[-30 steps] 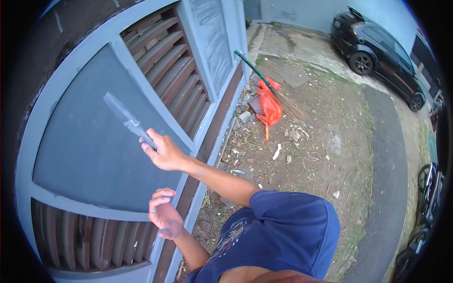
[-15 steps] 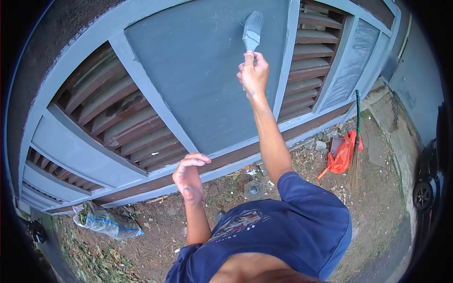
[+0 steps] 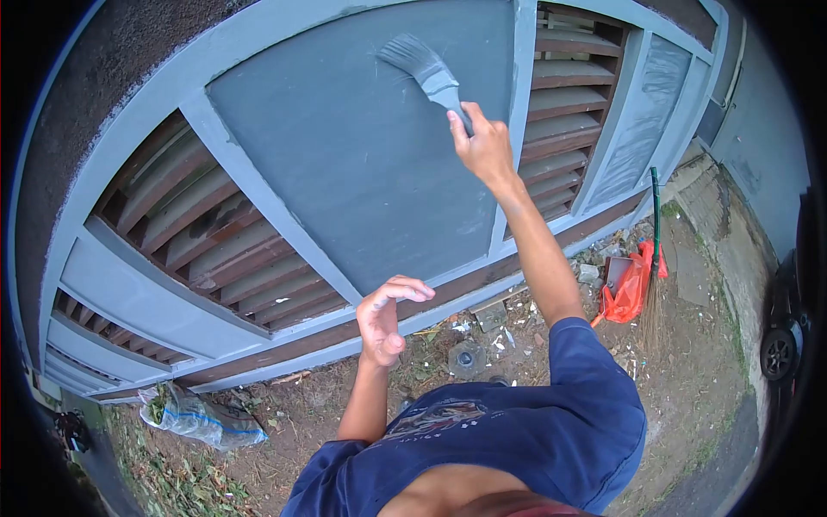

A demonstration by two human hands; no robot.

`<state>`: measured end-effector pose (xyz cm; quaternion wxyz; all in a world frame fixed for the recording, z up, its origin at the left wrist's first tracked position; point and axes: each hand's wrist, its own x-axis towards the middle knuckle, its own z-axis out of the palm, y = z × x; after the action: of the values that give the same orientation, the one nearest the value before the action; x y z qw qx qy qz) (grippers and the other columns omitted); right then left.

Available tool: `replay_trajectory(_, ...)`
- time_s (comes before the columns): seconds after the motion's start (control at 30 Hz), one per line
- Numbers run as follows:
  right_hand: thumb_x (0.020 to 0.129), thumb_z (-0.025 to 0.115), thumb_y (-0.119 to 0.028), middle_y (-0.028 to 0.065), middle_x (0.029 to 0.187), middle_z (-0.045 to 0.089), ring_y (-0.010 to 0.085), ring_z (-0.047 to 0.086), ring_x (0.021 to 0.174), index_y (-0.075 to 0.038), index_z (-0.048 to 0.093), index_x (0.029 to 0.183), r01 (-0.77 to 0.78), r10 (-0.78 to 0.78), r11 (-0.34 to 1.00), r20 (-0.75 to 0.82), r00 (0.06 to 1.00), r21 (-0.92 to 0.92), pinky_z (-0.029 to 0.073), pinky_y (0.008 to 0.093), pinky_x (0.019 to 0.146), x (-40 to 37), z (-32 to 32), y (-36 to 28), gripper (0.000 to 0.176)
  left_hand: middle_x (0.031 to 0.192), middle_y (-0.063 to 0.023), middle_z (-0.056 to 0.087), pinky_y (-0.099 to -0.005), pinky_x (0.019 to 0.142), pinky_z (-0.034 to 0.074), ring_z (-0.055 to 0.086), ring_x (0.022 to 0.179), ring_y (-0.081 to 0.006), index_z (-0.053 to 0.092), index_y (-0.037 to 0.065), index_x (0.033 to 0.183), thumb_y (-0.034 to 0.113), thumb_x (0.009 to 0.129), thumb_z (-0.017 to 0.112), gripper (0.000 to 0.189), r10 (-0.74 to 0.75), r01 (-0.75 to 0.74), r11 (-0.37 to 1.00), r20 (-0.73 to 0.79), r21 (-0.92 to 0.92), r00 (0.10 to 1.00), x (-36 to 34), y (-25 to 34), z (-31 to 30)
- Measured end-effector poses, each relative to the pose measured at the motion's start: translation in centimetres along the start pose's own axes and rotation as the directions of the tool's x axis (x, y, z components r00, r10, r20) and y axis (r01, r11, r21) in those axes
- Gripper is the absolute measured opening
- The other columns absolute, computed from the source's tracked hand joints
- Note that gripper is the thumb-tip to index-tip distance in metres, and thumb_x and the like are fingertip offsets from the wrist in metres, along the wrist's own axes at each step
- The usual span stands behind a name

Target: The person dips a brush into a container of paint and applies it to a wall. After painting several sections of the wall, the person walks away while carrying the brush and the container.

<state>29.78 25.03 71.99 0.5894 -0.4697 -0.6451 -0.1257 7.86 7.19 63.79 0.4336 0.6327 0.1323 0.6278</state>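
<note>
My right hand point(image 3: 486, 148) is closed round the handle of a wide paintbrush point(image 3: 438, 84). The bristles point up and left against the dark grey panel point(image 3: 362, 164), and they look bent to one side. A lighter grey-blue frame point(image 3: 226, 146) borders this panel. My left hand point(image 3: 388, 320) is raised near the panel's lower edge, palm turned inward. Its fingers are curved and apart from the thumb, with nothing held, and there are pale smudges on the fingertips.
Brown louvre slats point(image 3: 568, 103) flank the panel on both sides. On the dirt ground lie a clear sack point(image 3: 207, 418), an orange plastic bag point(image 3: 629, 289) beside a broom point(image 3: 654, 250), and a clear plastic container point(image 3: 467, 359). A dark car point(image 3: 780, 345) stands at the far right.
The paintbrush has swung from nearly upright to slanting up-left, its bristles moving left across the panel. My right hand has shifted slightly right and down; my left hand has moved right.
</note>
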Motion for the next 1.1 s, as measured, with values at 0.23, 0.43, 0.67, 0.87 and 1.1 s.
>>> replay_trajectory(0.23, 0.092, 0.056, -0.025, 0.0192, 0.061, 0.062, 0.0395, 0.064, 0.060, 0.000, 0.063, 0.098, -0.053, -0.034, 0.875, -0.171, 0.985, -0.480, 0.051, 0.0473, 0.054, 3.0, -6.8, 4.7, 0.027, 0.094, -0.0166, 0.063, -0.0404, 0.082, 0.047, 0.061, 0.090, -0.0267, 0.062, -0.003, 0.093, 0.063, 0.075, 0.064, 0.068, -0.014, 0.017, 0.999, -0.061, 0.046, 0.998, -0.1, -0.6, 0.0)
replay_trajectory(0.43, 0.093, 0.054, -0.019, 0.0141, 0.054, 0.056, 0.0357, 0.060, 0.050, 0.000, 0.055, 0.094, 0.144, -0.077, 0.947, 0.231, 0.970, -0.287, 0.047, 0.0453, 0.045, -2.6, -2.6, -2.0, 0.019, 0.094, -0.0170, 0.064, -0.0405, 0.084, 0.048, 0.062, 0.091, -0.0267, 0.062, -0.003, 0.095, 0.059, 0.076, 0.066, 0.065, -0.011, 0.012, 1.000, -0.013, 0.013, 1.000, 0.6, -1.5, 1.4)
replay_trajectory(0.67, 0.091, 0.057, -0.021, 0.0152, 0.060, 0.061, 0.0361, 0.062, 0.054, -0.001, 0.059, 0.094, 0.044, -0.018, 0.944, 0.082, 0.996, -0.328, 0.049, 0.0460, 0.049, -1.0, -4.1, 1.2, 0.021, 0.094, -0.0176, 0.064, -0.0404, 0.084, 0.048, 0.063, 0.091, -0.0270, 0.062, -0.003, 0.094, 0.058, 0.076, 0.067, 0.065, -0.004, 0.004, 0.999, 0.003, 0.039, 1.000, -0.2, -1.0, 0.8)
replay_trajectory(0.87, 0.093, 0.053, -0.023, 0.0186, 0.062, 0.062, 0.0403, 0.063, 0.060, -0.001, 0.061, 0.096, -0.125, 0.099, 0.835, -0.077, 0.992, -0.535, 0.050, 0.0495, 0.055, 2.4, -6.7, 3.5, 0.023, 0.094, -0.0174, 0.064, -0.0405, 0.083, 0.048, 0.063, 0.090, -0.0269, 0.062, -0.004, 0.092, 0.059, 0.076, 0.067, 0.065, 0.013, -0.009, 0.999, -0.091, 0.051, 0.996, -1.8, -0.1, -0.9)
replay_trajectory(1.1, 0.092, 0.055, -0.018, 0.0159, 0.057, 0.059, 0.0374, 0.061, 0.055, 0.004, 0.059, 0.104, 0.006, 0.048, 0.943, 0.154, 0.987, -0.333, 0.048, 0.0478, 0.050, -2.5, -2.9, -3.1, 0.025, 0.094, -0.0169, 0.062, -0.0420, 0.080, 0.049, 0.060, 0.088, -0.0268, 0.061, -0.003, 0.093, 0.066, 0.073, 0.065, 0.071, -0.054, 0.061, 0.997, -0.134, 0.047, 0.989, -3.2, 0.6, -2.1)
